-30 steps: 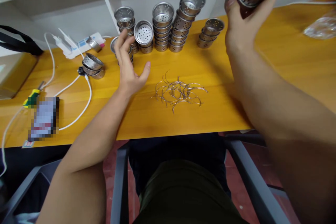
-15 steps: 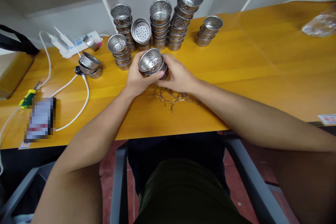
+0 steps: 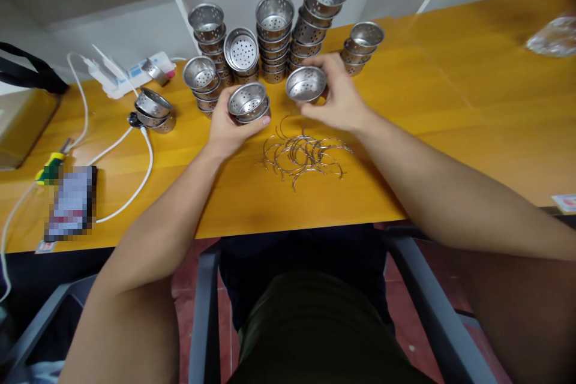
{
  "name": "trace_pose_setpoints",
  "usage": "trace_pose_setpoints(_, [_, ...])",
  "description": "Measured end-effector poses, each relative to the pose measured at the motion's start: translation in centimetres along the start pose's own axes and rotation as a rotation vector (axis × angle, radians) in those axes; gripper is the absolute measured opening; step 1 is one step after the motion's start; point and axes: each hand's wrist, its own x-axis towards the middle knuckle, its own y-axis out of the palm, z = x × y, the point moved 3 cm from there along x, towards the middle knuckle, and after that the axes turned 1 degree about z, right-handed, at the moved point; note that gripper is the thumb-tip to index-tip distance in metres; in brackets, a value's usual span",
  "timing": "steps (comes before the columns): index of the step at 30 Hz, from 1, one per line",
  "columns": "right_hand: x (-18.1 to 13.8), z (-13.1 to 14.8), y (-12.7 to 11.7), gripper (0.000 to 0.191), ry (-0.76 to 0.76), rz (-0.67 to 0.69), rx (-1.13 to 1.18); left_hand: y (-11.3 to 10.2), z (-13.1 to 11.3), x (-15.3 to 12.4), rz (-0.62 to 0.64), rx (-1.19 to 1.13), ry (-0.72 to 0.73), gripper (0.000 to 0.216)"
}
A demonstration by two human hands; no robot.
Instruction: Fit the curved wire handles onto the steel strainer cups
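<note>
at the left edge of the frame sits a box (image 3: 27, 123) with a black strap over it. below it, at lower left on the orange table (image 3: 463, 108), lie a yellow-and-green handled tool (image 3: 50, 169) and a pixelated phone-like device (image 3: 72, 201) with a white cable (image 3: 150, 171) beside it. a white power strip (image 3: 128, 79) lies at upper left, and a small tilted stack of metal cups (image 3: 153, 111) stands just below it.

at upper centre, several stacks of perforated cups (image 3: 274, 39) stand close together, the rightmost tall one leaning right. left of centre, the left hand (image 3: 228, 123) grips a nested pair of cups (image 3: 247, 101), mouths up. a loose pile of curved wires (image 3: 308, 156) lies at mid-frame, below and between the hands. right of centre, the right hand (image 3: 339, 99) pinches a single cup (image 3: 306, 85) by its side, apart from the pair. beyond that hand is a short stack (image 3: 363, 42); clear plastic (image 3: 553, 37) lies at upper right.
</note>
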Motion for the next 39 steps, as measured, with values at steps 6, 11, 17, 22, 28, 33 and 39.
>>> trace_pose_setpoints(6, [0.2,-4.1,-0.8,0.076,0.316,0.146,-0.182,-0.3,1.3,-0.3,0.000,0.054,-0.034,0.120])
trace_pose_setpoints(11, [-0.1,-4.1,-0.8,0.085,0.315,0.142,-0.227,0.3,0.1,-0.6,0.049,0.116,-0.025,0.113])
trace_pose_setpoints(17, [-0.6,3.1,-0.6,0.079,0.056,0.069,-0.112,0.9,-3.3,-0.4,0.170,0.248,0.080,0.128])
trace_pose_setpoints(22, [-1.3,6.5,3.2,0.092,-0.136,0.139,0.073,1.5,-5.1,-0.3,0.259,0.213,0.149,0.119])
trace_pose_setpoints(28, [-1.1,6.6,1.4,0.094,-0.103,0.286,0.036,2.4,-4.2,-0.6,0.276,0.160,0.114,0.116])
trace_pose_setpoints(33, [-0.3,6.1,-3.9,0.087,-0.025,0.126,-0.187,0.9,-3.1,-0.6,0.120,0.223,0.016,0.121])
trace_pose_setpoints(39, [-0.4,-1.2,-8.7,0.096,0.403,0.277,-0.483,0.0,-2.0,-0.7,0.044,0.164,-0.084,0.114])
